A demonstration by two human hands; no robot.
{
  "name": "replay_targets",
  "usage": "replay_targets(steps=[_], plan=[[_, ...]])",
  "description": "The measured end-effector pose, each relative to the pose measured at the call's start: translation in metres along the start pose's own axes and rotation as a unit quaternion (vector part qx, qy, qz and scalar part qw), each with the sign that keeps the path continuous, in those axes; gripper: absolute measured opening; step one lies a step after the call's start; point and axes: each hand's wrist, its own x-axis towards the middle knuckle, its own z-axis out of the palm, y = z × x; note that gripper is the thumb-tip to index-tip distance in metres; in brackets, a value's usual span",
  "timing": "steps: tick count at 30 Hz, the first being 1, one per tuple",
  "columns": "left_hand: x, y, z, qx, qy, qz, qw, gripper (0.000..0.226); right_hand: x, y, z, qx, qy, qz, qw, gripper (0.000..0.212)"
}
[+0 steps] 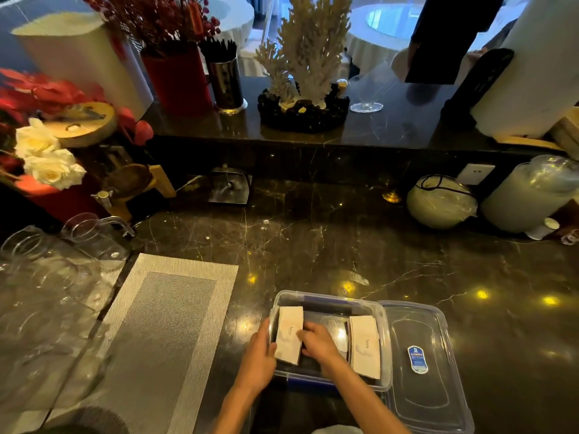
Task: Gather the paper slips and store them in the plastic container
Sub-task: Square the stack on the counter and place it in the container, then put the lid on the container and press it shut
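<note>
A clear plastic container (332, 300) sits open on the dark marble counter near the front edge. Inside it, at the left end, stands a stack of white paper slips (289, 327) printed "love". My left hand (258, 355) presses the stack from the left, over the container's wall. My right hand (318, 343) holds the same stack from the right, inside the container. A second stack of slips (365, 346) leans at the container's right end, untouched. The container's clear lid (423, 364) lies flat to the right, with a blue label on it.
A grey woven placemat (163, 324) lies left of the container. Several clear glass pitchers (47, 277) crowd the far left. Flowers, a wooden stand and a metal tray (230, 186) line the back. Wrapped stacks of white items (441, 202) stand at back right.
</note>
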Motion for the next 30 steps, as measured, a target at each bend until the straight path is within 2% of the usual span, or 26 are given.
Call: replay_targets(steps=[6, 10, 12, 14, 17, 19, 22, 26, 28, 30], plan=[[-0.002, 0.002, 0.0, -0.003, -0.001, -0.001, 1.0, 0.06, -0.004, -0.002, -0.004, 0.002, -0.027, 0.003, 1.0, 0.028], [-0.004, 0.005, -0.002, 0.005, -0.006, 0.001, 1.0, 0.057, -0.007, -0.004, -0.012, -0.043, -0.056, -0.019, 0.997, 0.035], [-0.005, 0.006, -0.002, 0.021, -0.006, 0.012, 1.0, 0.055, -0.01, -0.006, -0.021, -0.063, -0.043, -0.032, 0.997, 0.034], [-0.004, 0.007, 0.0, 0.092, 0.028, 0.013, 0.995, 0.058, -0.016, -0.007, -0.035, -0.075, -0.027, -0.051, 0.995, 0.027], [-0.001, 0.023, 0.005, 0.24, 0.123, 0.051, 0.962, 0.064, -0.03, -0.007, -0.063, -0.03, -0.004, -0.079, 0.996, 0.026], [0.004, 0.043, 0.013, 0.285, 0.139, 0.111, 0.942, 0.059, -0.043, -0.003, -0.084, 0.019, 0.042, -0.11, 0.993, 0.023], [0.022, 0.076, 0.034, 0.328, 0.104, 0.184, 0.921, 0.051, -0.063, 0.017, -0.12, 0.075, 0.155, -0.137, 0.976, 0.022], [0.056, 0.127, 0.084, 0.378, 0.038, 0.292, 0.878, 0.041, -0.091, 0.061, -0.162, 0.134, 0.276, -0.103, 0.946, 0.019], [0.074, 0.153, 0.116, 0.434, -0.007, 0.307, 0.847, 0.036, -0.103, 0.086, -0.178, 0.131, 0.319, -0.078, 0.935, 0.017], [0.089, 0.173, 0.147, 0.502, -0.071, 0.293, 0.81, 0.034, -0.112, 0.113, -0.188, 0.105, 0.33, -0.028, 0.938, 0.014]])
